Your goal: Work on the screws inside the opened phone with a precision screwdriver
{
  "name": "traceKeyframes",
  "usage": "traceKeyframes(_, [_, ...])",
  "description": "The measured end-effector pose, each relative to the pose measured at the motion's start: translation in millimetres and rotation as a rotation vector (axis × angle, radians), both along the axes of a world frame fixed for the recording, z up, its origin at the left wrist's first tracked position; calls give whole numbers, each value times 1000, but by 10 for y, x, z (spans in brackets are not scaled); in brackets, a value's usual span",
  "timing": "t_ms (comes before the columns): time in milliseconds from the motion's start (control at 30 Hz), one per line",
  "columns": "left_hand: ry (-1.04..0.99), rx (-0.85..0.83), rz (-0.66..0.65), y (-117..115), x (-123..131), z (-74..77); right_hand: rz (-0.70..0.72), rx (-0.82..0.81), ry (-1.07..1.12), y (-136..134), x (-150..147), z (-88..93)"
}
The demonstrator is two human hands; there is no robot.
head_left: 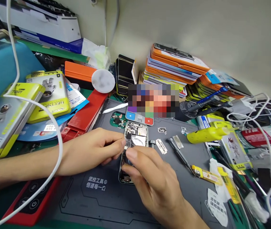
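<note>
An opened smartphone (139, 131) lies on a dark grey work mat (83, 200), its circuit boards and inner parts bare. My left hand (104, 147) comes in from the left with fingers curled, the tips at the phone's left edge. Over the lower half of the phone, my right hand (156, 178) has its thumb and fingers drawn together. Anything between the fingertips of either hand is hidden. My right hand also covers part of the phone's lower right side.
Razor blade (161, 146), screwdriver (180, 153) and yellow bottle (205, 135) lie right of the phone. Boxes with astronaut pictures (48, 95) crowd the left. Orange cases (176, 60) are stacked behind. A white cable (60, 140) loops across my left forearm. A blurred patch covers the back middle.
</note>
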State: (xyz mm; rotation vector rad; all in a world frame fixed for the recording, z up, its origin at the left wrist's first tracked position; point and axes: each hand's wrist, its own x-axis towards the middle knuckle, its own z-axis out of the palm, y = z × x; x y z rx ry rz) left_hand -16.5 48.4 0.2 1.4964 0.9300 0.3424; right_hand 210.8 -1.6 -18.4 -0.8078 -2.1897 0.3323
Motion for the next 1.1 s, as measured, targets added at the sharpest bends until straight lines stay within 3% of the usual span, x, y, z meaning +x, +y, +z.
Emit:
traceKeyframes(167, [18, 18, -1, 3, 12, -18, 99, -52, 42, -8, 30, -13])
traceKeyframes(300, [32, 26, -3, -4, 17, -4, 63, -15, 56, -20, 40, -34])
traceKeyframes(433, [57, 41, -3, 8, 5, 11, 67, -88, 101, -29, 53, -52])
traceKeyframes(633, [84, 87, -20, 26, -19, -13, -26, -78, 169, -46, 53, -151])
traceKeyframes(833, [34, -6, 91, -1, 24, -38, -174, -321, 346, -52, 40, -142])
traceKeyframes(1100, [2, 114, 27, 31, 22, -84, -172, -348, 451, -62, 44, -90])
